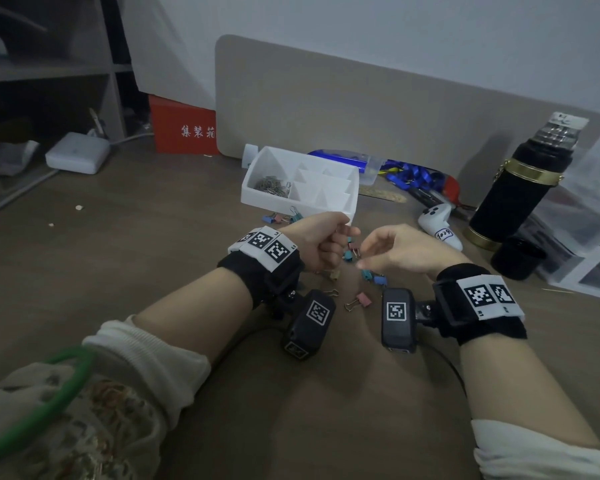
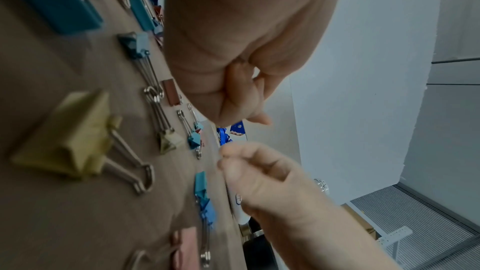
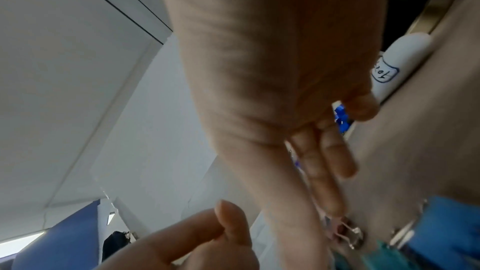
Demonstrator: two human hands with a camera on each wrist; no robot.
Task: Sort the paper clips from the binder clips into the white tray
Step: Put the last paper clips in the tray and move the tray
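Note:
The white tray (image 1: 329, 211) stands on the desk, with a heap of paper clips (image 1: 272, 185) in its left compartment. Coloured binder clips (image 1: 352, 254) lie scattered in front of it and show large in the left wrist view (image 2: 64, 137). My left hand (image 1: 321, 242) is curled into a fist just before the tray, and a bit of a paper clip's wire (image 1: 336, 232) shows in it. My right hand (image 1: 359, 263) reaches down among the clips. Its thumb and forefinger (image 3: 327, 196) pinch a silver wire clip (image 3: 350, 231) on the desk.
A black flask (image 1: 520, 188) and its black cup (image 1: 516, 258) stand to the right, with a white controller (image 1: 439, 226) beside them. Blue lanyards (image 1: 409, 174) lie behind the tray. A beige board (image 1: 395, 109) leans on the wall, and a red box (image 1: 184, 126) sits at the back left.

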